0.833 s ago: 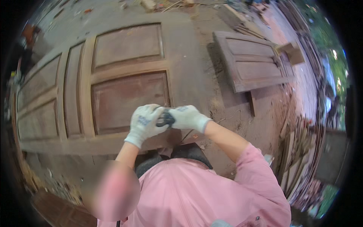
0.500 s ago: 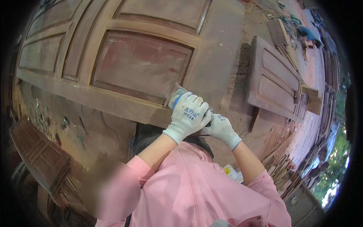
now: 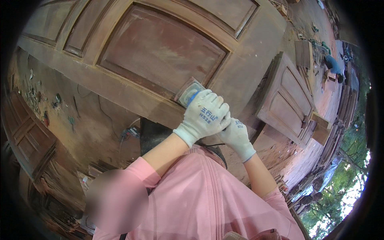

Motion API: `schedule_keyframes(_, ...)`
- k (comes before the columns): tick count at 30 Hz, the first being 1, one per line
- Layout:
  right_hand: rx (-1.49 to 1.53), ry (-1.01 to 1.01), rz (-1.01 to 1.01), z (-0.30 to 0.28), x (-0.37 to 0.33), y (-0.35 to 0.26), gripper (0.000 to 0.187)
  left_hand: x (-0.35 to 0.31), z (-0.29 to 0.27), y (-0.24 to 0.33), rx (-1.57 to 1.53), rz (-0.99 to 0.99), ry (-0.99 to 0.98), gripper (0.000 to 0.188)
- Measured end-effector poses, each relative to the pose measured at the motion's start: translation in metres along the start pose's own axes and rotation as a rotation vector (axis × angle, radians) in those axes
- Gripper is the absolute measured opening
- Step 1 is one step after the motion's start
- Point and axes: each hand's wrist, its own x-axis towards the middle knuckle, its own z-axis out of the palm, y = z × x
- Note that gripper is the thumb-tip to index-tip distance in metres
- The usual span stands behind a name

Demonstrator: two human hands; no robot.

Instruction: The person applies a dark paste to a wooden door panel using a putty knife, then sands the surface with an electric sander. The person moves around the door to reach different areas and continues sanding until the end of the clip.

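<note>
My left hand (image 3: 206, 115), in a white knitted work glove, is closed over the top of a hand-held sander with a flat pale pad (image 3: 189, 93) and a bit of blue showing. Behind it my right hand (image 3: 237, 139), gloved alike, wraps the sander's rear end, mostly hidden by the hands. The pad rests at the near right corner of a recessed panel (image 3: 164, 46) in a large brown wooden door (image 3: 140, 94) lying flat before me. Pale dusty streaks mark the panel.
Another panelled door (image 3: 286, 94) lies to the right, and a third door (image 3: 28, 132) leans at the lower left. A cable (image 3: 100, 112) and scraps lie on the dirt floor. Far right, a person in a blue top (image 3: 333, 66) bends down.
My view has turned, so the door sits differently in the picture. The sander has shifted slightly farther onto the panel's corner, both hands still on it.
</note>
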Motion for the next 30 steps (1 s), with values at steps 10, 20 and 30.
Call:
schedule_keyframes(10,-0.035,0.026,-0.010,-0.001,-0.004,0.001,0.037,-0.003,0.001,-0.002,-0.016,0.011,0.070,0.019)
schedule_keyframes(20,-0.129,0.044,-0.003,-0.009,0.002,-0.002,0.035,-0.001,0.012,-0.003,-0.056,0.017,0.120,0.019)
schedule_keyframes(30,-0.184,0.060,-0.014,-0.010,0.000,0.004,0.035,0.003,0.013,-0.001,-0.083,0.029,0.157,0.020)
